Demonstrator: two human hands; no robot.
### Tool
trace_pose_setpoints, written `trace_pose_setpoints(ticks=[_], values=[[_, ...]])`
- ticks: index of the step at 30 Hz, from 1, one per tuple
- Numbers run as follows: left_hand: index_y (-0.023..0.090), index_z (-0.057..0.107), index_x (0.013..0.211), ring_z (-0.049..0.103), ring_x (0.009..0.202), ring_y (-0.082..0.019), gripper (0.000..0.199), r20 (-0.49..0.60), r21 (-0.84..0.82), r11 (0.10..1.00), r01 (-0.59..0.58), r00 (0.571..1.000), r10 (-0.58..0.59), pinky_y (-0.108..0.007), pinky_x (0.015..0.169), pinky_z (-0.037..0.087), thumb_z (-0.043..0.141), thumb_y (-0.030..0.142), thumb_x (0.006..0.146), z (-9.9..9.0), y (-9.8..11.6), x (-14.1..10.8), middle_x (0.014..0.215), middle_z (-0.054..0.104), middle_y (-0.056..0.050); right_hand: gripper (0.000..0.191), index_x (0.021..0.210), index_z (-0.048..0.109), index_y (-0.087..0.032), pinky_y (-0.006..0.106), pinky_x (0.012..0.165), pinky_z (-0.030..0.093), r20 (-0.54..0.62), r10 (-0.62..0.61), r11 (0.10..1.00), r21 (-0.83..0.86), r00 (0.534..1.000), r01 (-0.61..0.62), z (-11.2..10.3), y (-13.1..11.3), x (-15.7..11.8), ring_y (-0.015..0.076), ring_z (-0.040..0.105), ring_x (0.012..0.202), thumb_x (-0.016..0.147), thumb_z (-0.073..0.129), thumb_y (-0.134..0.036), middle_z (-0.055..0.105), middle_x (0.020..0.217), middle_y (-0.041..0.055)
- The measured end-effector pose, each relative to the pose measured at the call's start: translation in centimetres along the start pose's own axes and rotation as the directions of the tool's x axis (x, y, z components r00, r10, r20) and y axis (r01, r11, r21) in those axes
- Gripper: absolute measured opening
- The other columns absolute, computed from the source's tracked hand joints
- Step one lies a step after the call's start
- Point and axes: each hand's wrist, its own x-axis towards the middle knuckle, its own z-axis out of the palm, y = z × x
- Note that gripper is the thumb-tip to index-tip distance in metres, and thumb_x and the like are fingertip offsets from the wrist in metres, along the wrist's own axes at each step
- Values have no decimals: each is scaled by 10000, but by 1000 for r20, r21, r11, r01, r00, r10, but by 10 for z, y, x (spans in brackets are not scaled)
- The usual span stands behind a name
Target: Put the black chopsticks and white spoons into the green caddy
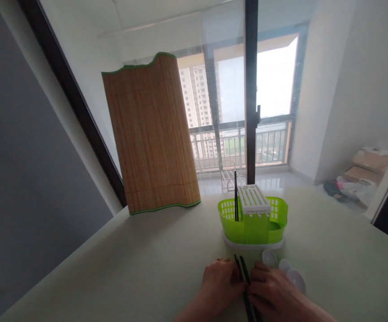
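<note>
In front of the lime-green utensil caddy point(256, 230), I see the left hand point(222, 278) and right hand point(274, 286) pinching black chopsticks point(244, 269) in curled fingers. White spoons point(270, 258) lie at the caddy's near right; a bamboo mat point(153, 138) stands to its left.

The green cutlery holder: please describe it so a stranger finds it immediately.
On the pale table, right of the bamboo mat, look just beyond the left hand and right hand. There stands the cutlery holder with a white slotted top and black chopsticks upright at its left end. Among its neighbours, only it is a bright green basket.
</note>
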Motion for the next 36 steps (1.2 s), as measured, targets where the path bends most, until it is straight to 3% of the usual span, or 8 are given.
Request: trace_pose_setpoints(ticks=[5,11,17,20,25,28,32,36], values=[[232,698,842,662,836,-247,228,23,90,989,114,993,-117,-314,704,473,591,382,709,-12,-2,-1,880,710,-47,89,796,609,-214,299,712,363,4,-9,1000,-13,1000,9,-3,2,0,192,549,865,867,558,-198,623,860,14],[135,694,924,687,868,-272,307,-38,287,934,213,977,-211,-338,709,509,441,78,760,-21,-11,4,926,702,-152,117,742,577,-204,298,684,362,-22,38,996,-85,999,-40,-5,4,0,197,545,837,859,571,-194,598,826,16],[93,674,941,692,842,-293,359,-11,332,937,108,994,-110,-342,663,506,380,-8,761,-17,-17,8,902,693,-180,98,755,575,-206,294,694,366,-12,53,995,-83,999,-54,-5,4,1,194,552,840,852,573,-196,605,841,13],[125,674,914,694,798,-287,314,-66,324,942,92,995,-74,-341,660,503,401,37,786,-29,-19,5,835,706,-153,92,757,571,-207,296,700,371,-9,57,995,-82,998,-58,-3,6,1,197,552,849,848,570,-193,608,850,13],[216,688,986,676,728,-192,232,-384,-29,1000,-2,923,-10,-279,692,510,506,225,842,-76,-25,-4,798,728,-47,102,771,586,-211,297,700,384,-11,56,995,-80,998,-57,-1,8,0,198,558,838,862,541,-207,614,847,19],[206,672,1051,641,622,-143,271,-518,-410,900,-150,850,-94,-243,611,529,557,332,841,-101,-21,-12,779,734,-19,98,800,608,-221,307,702,399,-6,65,996,-62,998,-65,-3,8,-1,208,566,831,859,530,-207,621,844,22],[168,675,988,615,535,-122,289,-486,-694,668,-269,860,-158,-217,471,518,620,389,810,-106,-3,-19,763,734,-37,346,1152,597,-230,338,746,446,-62,119,990,80,991,-114,-5,3,-1,235,592,872,807,581,-246,643,908,47],[187,675,921,645,557,-124,200,-427,-741,596,-310,902,-61,-209,477,537,629,351,816,-93,19,-21,777,737,-31,627,1328,453,-163,312,720,476,-124,180,952,273,976,-141,-2,-6,1,204,616,770,740,632,-285,653,867,44]])
